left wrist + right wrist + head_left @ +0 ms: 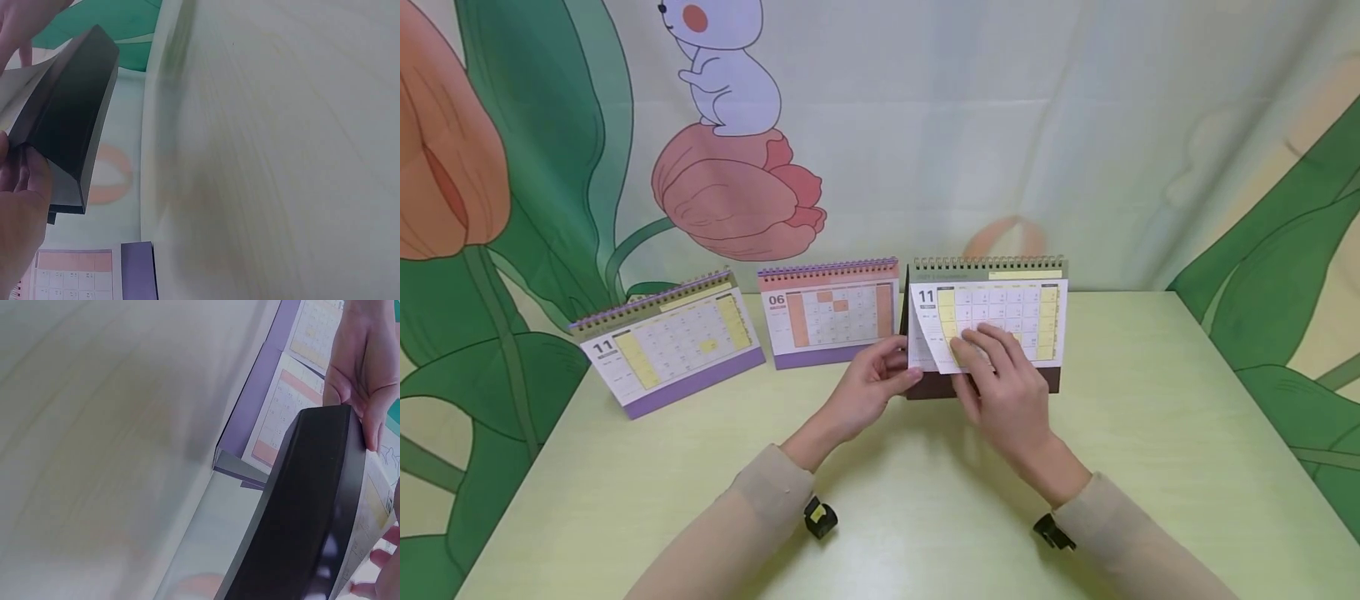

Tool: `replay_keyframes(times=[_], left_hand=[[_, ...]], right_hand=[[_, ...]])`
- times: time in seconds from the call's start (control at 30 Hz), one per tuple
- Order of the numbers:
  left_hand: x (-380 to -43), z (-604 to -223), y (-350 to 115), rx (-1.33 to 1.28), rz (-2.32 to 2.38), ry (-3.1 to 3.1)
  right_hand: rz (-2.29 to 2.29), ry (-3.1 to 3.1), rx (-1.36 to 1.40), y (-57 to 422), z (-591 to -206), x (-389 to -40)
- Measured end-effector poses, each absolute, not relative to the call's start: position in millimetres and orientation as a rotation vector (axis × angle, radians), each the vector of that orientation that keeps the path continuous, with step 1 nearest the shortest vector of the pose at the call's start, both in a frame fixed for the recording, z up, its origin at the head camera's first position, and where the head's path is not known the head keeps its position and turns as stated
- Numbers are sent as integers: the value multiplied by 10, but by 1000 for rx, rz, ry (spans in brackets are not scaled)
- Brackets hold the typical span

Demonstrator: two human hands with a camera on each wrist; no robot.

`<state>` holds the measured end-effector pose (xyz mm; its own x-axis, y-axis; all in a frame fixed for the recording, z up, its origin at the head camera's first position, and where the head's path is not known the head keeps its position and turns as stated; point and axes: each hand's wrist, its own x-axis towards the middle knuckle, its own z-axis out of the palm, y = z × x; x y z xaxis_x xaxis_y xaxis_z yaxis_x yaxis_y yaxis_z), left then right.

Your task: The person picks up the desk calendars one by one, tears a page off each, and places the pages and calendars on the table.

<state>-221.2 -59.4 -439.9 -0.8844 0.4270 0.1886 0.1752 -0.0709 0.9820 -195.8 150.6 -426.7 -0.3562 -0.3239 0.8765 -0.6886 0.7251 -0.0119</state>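
A desk calendar (1009,304) with a dark brown base and a page marked 11 stands between both hands. My left hand (876,385) grips its left edge, the thumb in front near the lower corner and the fingers behind. My right hand (1007,396) pinches the top page (947,354) near its bottom edge, fingers over the print and thumb lower down. That page's lower left part curls away from the sheet behind. In the right wrist view, the dark base (306,506) hides part of the page and the right fingers (378,557) show at the sheet's edge.
A purple-based calendar marked 06 (842,315) stands just left of the held one. Farther left, another purple-based calendar marked 11 (677,346) stands at an angle. All are on a pale table (1150,450), before a printed curtain (910,125).
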Motion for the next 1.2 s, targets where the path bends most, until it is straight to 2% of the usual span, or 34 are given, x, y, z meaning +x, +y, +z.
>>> replay_keyframes(times=[0.37,0.67,0.97,1.2], left_hand=[[-2224,-4437,-607,595,2087,2092],[-2215,-4428,-624,581,2077,2107],[-2216,-4435,-627,576,2053,2166],[-2223,-4466,-630,574,2012,2230]], right_hand=[[805,-1959,780,1526,-4292,-1989],[948,-2002,679,1518,-4349,-1988],[1187,-2037,485,1490,-4319,-1966],[1633,-2071,334,1524,-4307,-1936]])
